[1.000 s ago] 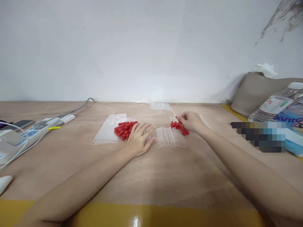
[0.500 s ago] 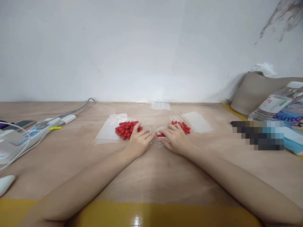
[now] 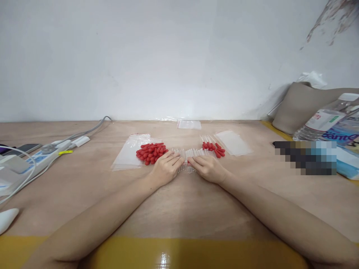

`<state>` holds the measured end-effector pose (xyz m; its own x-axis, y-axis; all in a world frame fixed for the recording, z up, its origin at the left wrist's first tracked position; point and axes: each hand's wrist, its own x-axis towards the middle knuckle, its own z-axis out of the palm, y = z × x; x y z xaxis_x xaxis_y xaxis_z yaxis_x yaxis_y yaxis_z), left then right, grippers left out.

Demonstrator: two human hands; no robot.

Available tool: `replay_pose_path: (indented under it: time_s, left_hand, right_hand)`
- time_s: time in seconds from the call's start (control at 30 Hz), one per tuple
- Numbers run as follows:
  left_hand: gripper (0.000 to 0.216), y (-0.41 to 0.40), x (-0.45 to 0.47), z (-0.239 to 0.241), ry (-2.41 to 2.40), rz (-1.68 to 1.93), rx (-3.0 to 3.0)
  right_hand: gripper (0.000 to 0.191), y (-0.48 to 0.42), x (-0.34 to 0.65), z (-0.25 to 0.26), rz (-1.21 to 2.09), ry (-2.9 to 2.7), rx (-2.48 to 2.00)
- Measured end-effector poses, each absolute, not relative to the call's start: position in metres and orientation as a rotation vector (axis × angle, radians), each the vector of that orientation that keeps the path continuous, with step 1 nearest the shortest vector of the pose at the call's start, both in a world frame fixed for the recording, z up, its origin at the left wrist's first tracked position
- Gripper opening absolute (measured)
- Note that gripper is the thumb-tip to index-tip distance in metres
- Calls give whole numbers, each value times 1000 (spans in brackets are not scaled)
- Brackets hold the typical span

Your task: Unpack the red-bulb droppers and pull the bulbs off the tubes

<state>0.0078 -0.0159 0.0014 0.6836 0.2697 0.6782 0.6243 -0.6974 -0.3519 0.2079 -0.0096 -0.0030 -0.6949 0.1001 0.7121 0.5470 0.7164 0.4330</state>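
My left hand (image 3: 167, 167) and my right hand (image 3: 209, 167) meet fingertip to fingertip over a row of thin clear tubes (image 3: 193, 152). Between the right fingertips a bit of a red rubber bulb (image 3: 189, 163) shows. A pale, thin tube end (image 3: 185, 162) bridges the gap to the pinched left fingers; most of it is hidden. Left of my left hand, a heap of red rubber bulbs (image 3: 151, 152) lies partly on clear zip bags (image 3: 129, 153). Beyond my right hand lie several droppers (image 3: 209, 145), clear tubes with red bulbs on their near ends.
More clear bags (image 3: 234, 142) lie at the right, and a small bag (image 3: 189, 124) near the wall. A power strip (image 3: 42, 158) with cables stands at the left. At the far right are a water bottle (image 3: 319, 121), a blue-white pack (image 3: 347, 164) and a blurred dark object (image 3: 303, 157).
My right fingers have closed further over the red bulb, so less of it shows. The right hand has dipped slightly, uncovering more tubes behind it. My left index finger has come down.
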Motion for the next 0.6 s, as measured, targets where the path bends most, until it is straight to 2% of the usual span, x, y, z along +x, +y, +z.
replay_pose_path:
  time_s: [0.27, 0.6]
  left_hand:
    - [15, -21, 8, 2, -674, -837, -2394]
    - [13, -22, 6, -1, -641, -985, -2427]
  right_hand:
    - [19, -10, 214, -1, -1052, -2168, -358]
    - [21, -7, 219, 0, -1017, -2215, -219]
